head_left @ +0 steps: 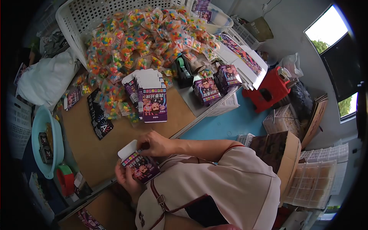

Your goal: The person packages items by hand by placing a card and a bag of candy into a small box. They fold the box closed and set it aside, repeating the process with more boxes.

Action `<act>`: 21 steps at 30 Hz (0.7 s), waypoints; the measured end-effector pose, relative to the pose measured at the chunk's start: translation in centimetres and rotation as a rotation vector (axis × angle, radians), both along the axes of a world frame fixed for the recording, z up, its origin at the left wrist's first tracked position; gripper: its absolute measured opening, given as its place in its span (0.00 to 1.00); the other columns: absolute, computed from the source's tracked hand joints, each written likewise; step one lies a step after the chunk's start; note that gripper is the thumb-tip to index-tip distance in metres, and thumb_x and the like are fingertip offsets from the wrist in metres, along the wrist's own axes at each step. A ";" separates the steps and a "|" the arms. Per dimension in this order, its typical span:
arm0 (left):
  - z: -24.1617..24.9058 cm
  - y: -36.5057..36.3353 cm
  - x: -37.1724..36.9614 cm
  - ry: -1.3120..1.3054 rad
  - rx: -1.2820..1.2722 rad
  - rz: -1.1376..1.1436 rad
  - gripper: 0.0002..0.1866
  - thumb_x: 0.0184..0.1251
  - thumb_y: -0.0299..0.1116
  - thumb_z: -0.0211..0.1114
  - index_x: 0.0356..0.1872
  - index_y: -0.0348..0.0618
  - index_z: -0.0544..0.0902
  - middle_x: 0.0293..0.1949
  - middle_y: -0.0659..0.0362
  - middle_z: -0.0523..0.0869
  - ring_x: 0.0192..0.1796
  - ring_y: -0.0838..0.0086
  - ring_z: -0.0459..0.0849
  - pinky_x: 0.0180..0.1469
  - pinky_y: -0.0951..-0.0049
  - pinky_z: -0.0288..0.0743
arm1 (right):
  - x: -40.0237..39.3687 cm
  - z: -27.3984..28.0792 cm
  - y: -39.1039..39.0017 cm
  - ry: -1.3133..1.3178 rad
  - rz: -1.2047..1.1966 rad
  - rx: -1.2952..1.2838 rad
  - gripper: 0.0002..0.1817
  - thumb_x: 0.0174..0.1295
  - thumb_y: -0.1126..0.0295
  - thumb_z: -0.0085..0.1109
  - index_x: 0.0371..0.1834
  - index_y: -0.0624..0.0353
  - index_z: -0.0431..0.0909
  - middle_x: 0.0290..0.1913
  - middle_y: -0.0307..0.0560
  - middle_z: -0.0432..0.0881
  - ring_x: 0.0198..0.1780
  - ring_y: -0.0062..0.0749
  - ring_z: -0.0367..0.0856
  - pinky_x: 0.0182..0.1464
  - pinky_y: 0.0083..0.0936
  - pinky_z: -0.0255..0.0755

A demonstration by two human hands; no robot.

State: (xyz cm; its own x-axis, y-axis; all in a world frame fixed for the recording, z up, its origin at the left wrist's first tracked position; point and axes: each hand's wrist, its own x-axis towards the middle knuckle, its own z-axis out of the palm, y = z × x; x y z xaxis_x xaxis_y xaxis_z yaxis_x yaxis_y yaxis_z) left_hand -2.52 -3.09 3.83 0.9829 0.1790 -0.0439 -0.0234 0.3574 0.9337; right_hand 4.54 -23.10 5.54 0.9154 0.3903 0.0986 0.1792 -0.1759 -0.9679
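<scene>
Holds a purple box (143,168) in the left hand (128,179), near the table's (82,151) near edge, just in front of the torso. Has the left grip closed around the box's lower left side, printed face up, with the box tilted. Bends the fingers of the right hand (156,144) over the box's open end, beside a raised white flap (127,150); cannot tell whether that grip pinches anything.

Has, beyond the hands on the brown tabletop, a stack of purple cartons (154,105) with white flaps at the far end, and to its left a black packet (99,119). Has farther back a large heap of clear candy pouches (134,42), spilling from a white basket (73,23). Shows at the heap's right a black tape dispenser (183,69) and, just beside it, two purple boxes (207,90). Shows at far left a pale blue basin (35,126), with a red tape holder (65,181) near it.
</scene>
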 end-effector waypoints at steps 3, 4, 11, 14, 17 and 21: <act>-1.3 0.5 -1.4 0.268 0.012 -0.063 0.09 0.70 0.25 0.55 0.47 0.33 0.76 0.41 0.57 0.82 0.42 0.76 0.79 0.47 0.75 0.74 | -1.3 -1.9 -0.6 0.044 0.152 -0.078 0.11 0.50 0.72 0.68 0.35 0.65 0.81 0.29 0.49 0.81 0.31 0.33 0.81 0.35 0.29 0.75; -1.5 0.7 -1.7 0.268 0.012 -0.060 0.09 0.70 0.25 0.55 0.47 0.33 0.76 0.41 0.57 0.82 0.42 0.76 0.79 0.47 0.75 0.74 | -1.6 -2.0 -0.8 0.139 0.193 -0.087 0.12 0.49 0.72 0.68 0.36 0.65 0.82 0.27 0.48 0.80 0.29 0.32 0.80 0.34 0.29 0.75; -2.9 4.5 -2.3 0.136 0.331 -0.158 0.04 0.67 0.26 0.60 0.36 0.35 0.78 0.34 0.61 0.80 0.38 0.81 0.75 0.45 0.77 0.70 | -2.1 -0.2 0.3 0.279 0.081 -0.064 0.15 0.48 0.72 0.68 0.40 0.65 0.81 0.25 0.46 0.81 0.27 0.27 0.78 0.32 0.25 0.73; -1.7 3.7 -2.5 0.047 0.320 -0.060 0.03 0.63 0.23 0.63 0.35 0.36 0.78 0.34 0.60 0.81 0.39 0.80 0.77 0.45 0.77 0.71 | -2.0 -0.7 0.6 0.208 0.152 0.049 0.10 0.48 0.73 0.67 0.33 0.65 0.81 0.25 0.48 0.81 0.27 0.30 0.80 0.32 0.30 0.73; -0.5 3.1 -2.7 0.062 0.321 0.057 0.03 0.61 0.20 0.64 0.33 0.35 0.78 0.34 0.59 0.81 0.39 0.78 0.79 0.46 0.77 0.73 | -2.2 -0.9 1.0 0.069 0.201 0.170 0.06 0.50 0.74 0.67 0.30 0.63 0.82 0.25 0.49 0.81 0.27 0.32 0.80 0.31 0.31 0.73; 0.5 4.0 -1.9 -0.203 0.316 -0.203 0.06 0.58 0.16 0.64 0.35 0.34 0.78 0.35 0.58 0.81 0.39 0.78 0.80 0.45 0.79 0.73 | -1.9 1.0 0.3 -0.100 0.314 0.135 0.05 0.52 0.76 0.66 0.30 0.65 0.82 0.28 0.49 0.82 0.29 0.33 0.81 0.33 0.28 0.73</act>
